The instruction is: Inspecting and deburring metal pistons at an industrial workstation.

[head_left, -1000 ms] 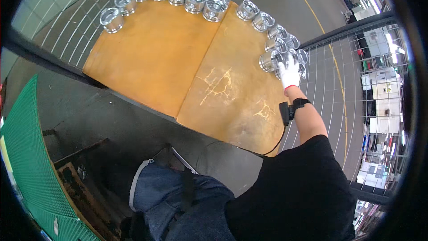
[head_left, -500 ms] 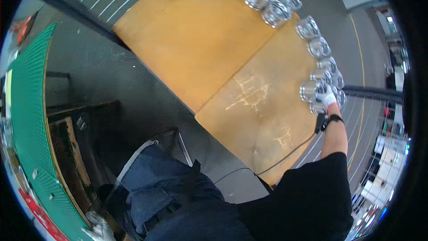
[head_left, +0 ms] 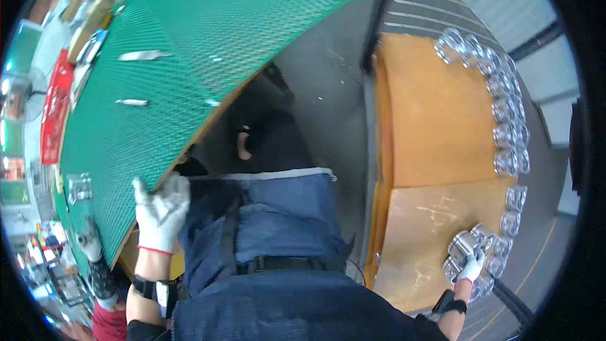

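My right hand (head_left: 471, 267), in a white glove, reaches out over the wooden table on the right. Its fingers are closed around a shiny metal cylinder (head_left: 464, 244) with a ridged side. A second shiny cylinder (head_left: 483, 235) sits against it, and whether the hand also grips that one I cannot tell. My left hand (head_left: 163, 211), gloved in white too, is at the near edge of the green ribbed mat (head_left: 189, 82). Its fingers are spread with nothing in them.
More shiny cylinders (head_left: 504, 110) line the far edge of the wooden table (head_left: 435, 113). Small white tools (head_left: 144, 55) lie on the mat. A co-worker's gloved hand (head_left: 90, 246) is at the left, near a shiny cylinder (head_left: 80, 188). A dark post (head_left: 380, 19) stands between the tables.
My view has swung left toward the green mat. My right hand has drawn a metal cylinder away from the group at the table's edge. My left hand now shows fully.
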A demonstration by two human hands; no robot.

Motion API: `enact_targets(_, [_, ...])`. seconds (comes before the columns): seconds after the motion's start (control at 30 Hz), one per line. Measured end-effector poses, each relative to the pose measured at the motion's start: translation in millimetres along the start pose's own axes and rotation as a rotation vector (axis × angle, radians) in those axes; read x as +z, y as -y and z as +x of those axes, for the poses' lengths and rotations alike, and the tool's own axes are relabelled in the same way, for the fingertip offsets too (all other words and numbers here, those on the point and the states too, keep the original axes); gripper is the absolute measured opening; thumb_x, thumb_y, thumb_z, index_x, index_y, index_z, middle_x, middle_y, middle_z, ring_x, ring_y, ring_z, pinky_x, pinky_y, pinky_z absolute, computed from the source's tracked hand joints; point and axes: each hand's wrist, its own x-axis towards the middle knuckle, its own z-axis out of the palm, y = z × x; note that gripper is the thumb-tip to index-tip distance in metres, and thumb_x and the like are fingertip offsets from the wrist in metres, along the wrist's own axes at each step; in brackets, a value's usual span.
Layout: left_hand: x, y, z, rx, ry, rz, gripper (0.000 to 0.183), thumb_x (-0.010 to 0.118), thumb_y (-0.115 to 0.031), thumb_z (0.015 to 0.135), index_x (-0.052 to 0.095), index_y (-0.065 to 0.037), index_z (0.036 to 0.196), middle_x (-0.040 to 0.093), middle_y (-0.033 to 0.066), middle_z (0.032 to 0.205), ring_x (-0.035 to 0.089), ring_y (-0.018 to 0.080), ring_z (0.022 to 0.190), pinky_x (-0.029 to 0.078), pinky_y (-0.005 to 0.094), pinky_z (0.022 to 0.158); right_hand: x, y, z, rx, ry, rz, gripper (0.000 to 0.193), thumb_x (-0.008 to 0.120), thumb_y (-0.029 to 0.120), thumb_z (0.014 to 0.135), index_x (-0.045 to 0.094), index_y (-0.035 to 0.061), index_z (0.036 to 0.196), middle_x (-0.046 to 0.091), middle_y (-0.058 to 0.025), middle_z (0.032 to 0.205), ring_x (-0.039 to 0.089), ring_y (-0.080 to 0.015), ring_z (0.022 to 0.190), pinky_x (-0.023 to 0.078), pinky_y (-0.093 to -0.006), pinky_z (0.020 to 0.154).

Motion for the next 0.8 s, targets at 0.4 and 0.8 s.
enact_targets(0.4, [-68.7,-36.0,-33.5,0.052,0.612,0.535,0.062,0.045,-0.052,0.101,0.049,0.0,0.134,0.061,0.0164,0.123,0.06,0.0297,0.113,0.045,0.0467,0.105,212.8,313.7,-258.5,-1.065,0.738,-0.18,0.034,0.064,-0.01,0.074,0.063,0.0037,0.104,0.054,-0.016,0.132,0.062,-0.0175,0.103,0.052,-0.029,0.085])
enact_targets(0.8, [-230.4,-114.2,-73.9,0.54,0.283,0.65,0.074,0.067,-0.049,0.084,0.052,0.006,0.131,0.063,0.019,0.122,0.06,0.0276,0.116,0.042,0.0402,0.106,457.0,436.8,-684.4,-2.438,1.207,-0.188,0.03,0.067,0.015,0.082,0.065,0.0196,0.111,0.056,-0.014,0.111,0.062,-0.0331,0.096,0.052,-0.0427,0.081])
